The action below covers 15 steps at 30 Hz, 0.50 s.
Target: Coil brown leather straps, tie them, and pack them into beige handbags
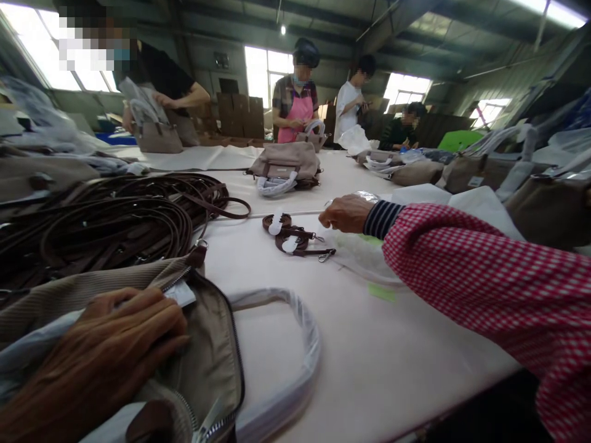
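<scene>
My left hand lies flat on an open beige handbag at the near left, fingers stretched toward its unzipped mouth. The bag's handle is wrapped in clear plastic. My right hand, in a red checked sleeve, reaches out over the table with fingers curled on a clear plastic bag. Just left of it lies a coiled brown strap with white wrapping and metal clips.
A big heap of brown straps covers the left of the white table. Another beige handbag stands mid-table, more bags at right. Several other people work at the far end.
</scene>
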{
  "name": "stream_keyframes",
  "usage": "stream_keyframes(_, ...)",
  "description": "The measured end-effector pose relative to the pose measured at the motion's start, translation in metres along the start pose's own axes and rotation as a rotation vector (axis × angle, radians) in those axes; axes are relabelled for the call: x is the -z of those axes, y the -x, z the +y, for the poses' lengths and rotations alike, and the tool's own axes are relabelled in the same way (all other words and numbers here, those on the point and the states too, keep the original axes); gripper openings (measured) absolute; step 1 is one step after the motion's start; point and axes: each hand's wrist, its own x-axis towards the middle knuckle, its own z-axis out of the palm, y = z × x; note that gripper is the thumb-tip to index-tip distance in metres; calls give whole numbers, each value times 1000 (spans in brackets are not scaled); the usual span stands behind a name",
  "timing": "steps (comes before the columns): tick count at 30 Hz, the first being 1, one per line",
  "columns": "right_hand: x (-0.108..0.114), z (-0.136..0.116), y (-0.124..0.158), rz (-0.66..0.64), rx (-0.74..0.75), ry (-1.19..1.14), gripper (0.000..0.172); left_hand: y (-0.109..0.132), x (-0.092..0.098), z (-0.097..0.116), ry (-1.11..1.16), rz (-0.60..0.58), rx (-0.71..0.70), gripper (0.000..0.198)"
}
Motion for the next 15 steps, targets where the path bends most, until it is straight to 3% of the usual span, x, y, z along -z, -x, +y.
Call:
stream_keyframes(7, -8, -31, -10, -32, 111, -26, 22, -2, 0, -3, 64, -6, -19, 36)
stream_keyframes(15, 0, -16, -3, -6, 101, -137, 20, -3, 3, 0, 47, 4, -27, 36)
